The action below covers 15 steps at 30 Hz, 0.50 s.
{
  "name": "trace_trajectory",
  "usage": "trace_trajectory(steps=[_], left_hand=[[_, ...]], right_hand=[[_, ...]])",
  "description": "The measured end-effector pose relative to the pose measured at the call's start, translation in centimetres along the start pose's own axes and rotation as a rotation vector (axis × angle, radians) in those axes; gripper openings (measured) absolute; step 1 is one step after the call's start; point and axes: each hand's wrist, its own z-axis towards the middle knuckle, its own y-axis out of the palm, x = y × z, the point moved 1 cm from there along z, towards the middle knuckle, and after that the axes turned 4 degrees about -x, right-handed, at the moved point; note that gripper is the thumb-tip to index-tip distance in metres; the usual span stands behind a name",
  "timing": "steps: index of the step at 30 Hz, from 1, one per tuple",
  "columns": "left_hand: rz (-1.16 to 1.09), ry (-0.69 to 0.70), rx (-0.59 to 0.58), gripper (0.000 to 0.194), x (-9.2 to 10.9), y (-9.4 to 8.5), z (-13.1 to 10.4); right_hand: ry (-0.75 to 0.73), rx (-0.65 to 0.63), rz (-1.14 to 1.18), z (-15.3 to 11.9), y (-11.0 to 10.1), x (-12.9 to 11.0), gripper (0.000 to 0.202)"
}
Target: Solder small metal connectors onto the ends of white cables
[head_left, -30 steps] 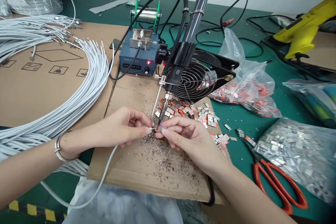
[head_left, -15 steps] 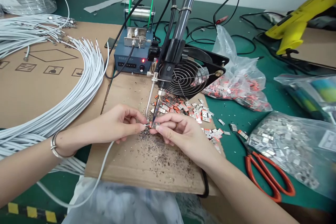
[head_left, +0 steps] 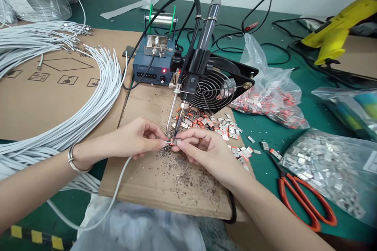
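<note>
My left hand [head_left: 149, 140] pinches the end of a white cable [head_left: 119, 182], which loops down below the wrist. Between finger and thumb, my right hand [head_left: 196, 147] holds a small metal connector [head_left: 176, 141] with a bit of orange on it. Cable end and connector meet at the tip of a soldering iron [head_left: 179, 119], fixed in a stand and pointing down. A thin metal feed tube [head_left: 172, 111] ends beside that tip. Dark crumbs lie on the cardboard [head_left: 141, 188] under both hands.
Behind stand a blue solder feeder [head_left: 150, 72] and a black fan [head_left: 207, 90]. Loose connectors [head_left: 226, 127], red-handled scissors [head_left: 309, 200] and a bag of metal parts [head_left: 324, 168] lie right. Bundled white cables [head_left: 97, 102] curve along the left; a yellow tool [head_left: 335, 31] is far right.
The whole view has shifted slightly, so things appear a little further right and lower. Both hands keep their grips, and the iron tip still meets the connector.
</note>
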Motion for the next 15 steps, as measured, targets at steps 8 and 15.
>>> trace_trajectory(steps=[8,15], left_hand=[[-0.013,0.008,0.007,0.013,0.14,-0.02,-0.06],[-0.039,0.021,-0.005,0.013,0.17,0.05,-0.07]], right_hand=[[-0.018,-0.017,-0.017,-0.14,-0.14,-0.03,0.02],[-0.023,-0.052,-0.002,-0.12,-0.31,-0.14,0.019]])
